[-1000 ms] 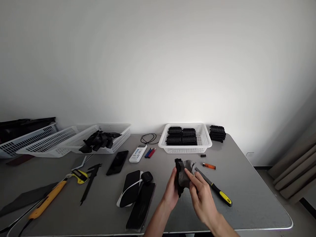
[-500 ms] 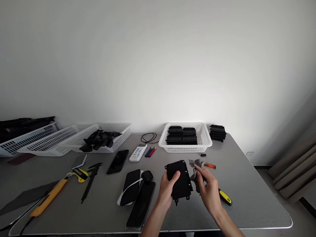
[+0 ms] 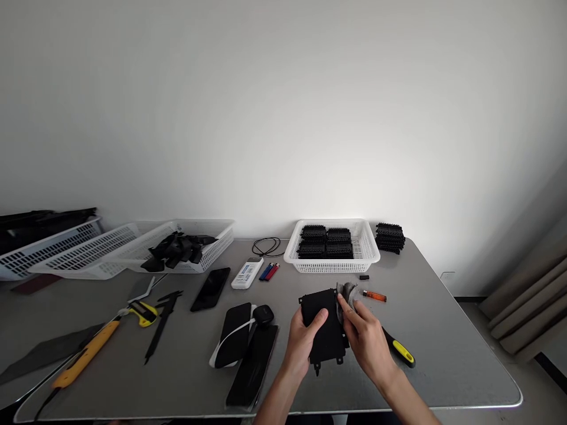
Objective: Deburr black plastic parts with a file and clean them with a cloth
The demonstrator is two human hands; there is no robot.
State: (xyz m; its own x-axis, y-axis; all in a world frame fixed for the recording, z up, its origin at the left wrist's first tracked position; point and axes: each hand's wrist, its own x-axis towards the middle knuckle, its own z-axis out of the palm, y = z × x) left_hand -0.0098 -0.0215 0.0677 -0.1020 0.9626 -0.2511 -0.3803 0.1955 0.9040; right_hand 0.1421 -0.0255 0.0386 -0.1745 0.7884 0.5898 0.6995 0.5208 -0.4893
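Note:
A flat black plastic part (image 3: 325, 330) with small tabs along its edges is gripped in my left hand (image 3: 303, 342), the thumb lying across its face. My right hand (image 3: 367, 339) pinches a crumpled grey cloth (image 3: 349, 293) and presses it against the part's right edge. Partly behind my right wrist lies a tool with a black and yellow handle (image 3: 402, 352). Just beyond the cloth rests an orange lighter (image 3: 374, 296).
A white basket (image 3: 332, 267) holds stacked black parts, and another stack (image 3: 390, 238) stands beside it. To the left are a phone (image 3: 211, 289), a white box-shaped device (image 3: 247, 273), a caliper (image 3: 163, 326), a yellow-handled tool (image 3: 88, 355) and more baskets (image 3: 217, 254).
My right hand has moved left, bringing the cloth from beside the part onto its right edge. The part has shifted slightly right and down in my left hand.

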